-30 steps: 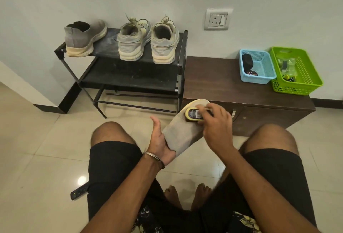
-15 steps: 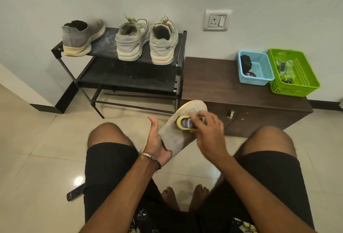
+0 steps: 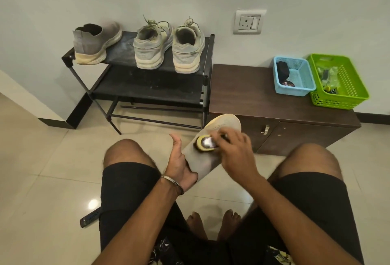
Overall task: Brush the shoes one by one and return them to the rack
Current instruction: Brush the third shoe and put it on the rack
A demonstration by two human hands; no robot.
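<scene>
A grey shoe is held between my knees with its sole facing up and its toe pointing toward the cabinet. My left hand grips its heel end, thumb raised. My right hand grips a yellow-rimmed brush and presses it on the middle of the sole. On the top shelf of the black rack stand a single grey slip-on shoe at the left and a pair of pale laced sneakers at the right.
A low brown cabinet stands right of the rack, carrying a blue basket and a green basket with small items. A wall socket is above. A dark remote-like object lies on the tiled floor by my left thigh.
The brush in my right hand has slid down the sole from near the toe toward the middle. My left hand keeps its grip on the heel.
</scene>
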